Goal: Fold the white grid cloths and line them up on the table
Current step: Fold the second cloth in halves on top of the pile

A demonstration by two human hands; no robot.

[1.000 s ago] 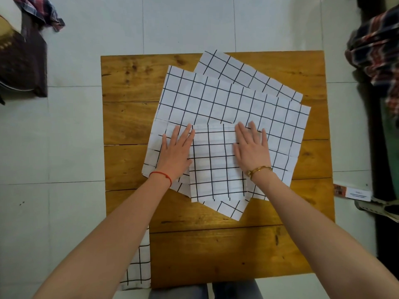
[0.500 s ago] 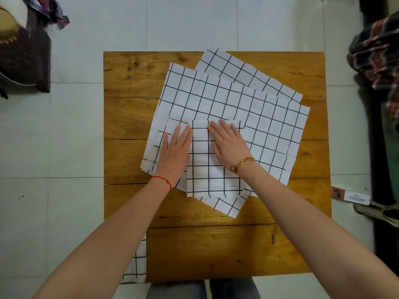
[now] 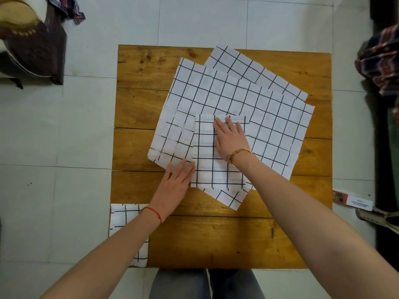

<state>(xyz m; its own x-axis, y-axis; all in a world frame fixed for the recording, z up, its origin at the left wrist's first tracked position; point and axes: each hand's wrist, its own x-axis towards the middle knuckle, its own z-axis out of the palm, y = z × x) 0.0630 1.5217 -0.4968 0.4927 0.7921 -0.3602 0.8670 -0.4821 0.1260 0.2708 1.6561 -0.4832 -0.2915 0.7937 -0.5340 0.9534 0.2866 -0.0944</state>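
Observation:
A folded white grid cloth (image 3: 205,165) lies in the middle of the wooden table (image 3: 140,108), on top of a pile of unfolded grid cloths. My right hand (image 3: 231,141) rests flat on the folded cloth's upper right part, fingers spread. My left hand (image 3: 176,186) lies flat on the table at its lower left edge, fingertips touching the cloth. The largest unfolded cloth (image 3: 248,100) spreads out beneath, and another (image 3: 248,67) sticks out behind it. A second folded grid cloth (image 3: 124,216) sits at the table's front left corner, partly hidden by my left forearm.
White tiled floor surrounds the table. A dark seat with a woven item (image 3: 32,46) stands at the far left. Plaid clothing (image 3: 380,61) hangs at the right. A small box (image 3: 352,201) and a shoe (image 3: 380,219) lie on the floor to the right.
My left hand slid back off the pile to the folded cloth's lower left edge. My right hand moved left across the folded cloth.

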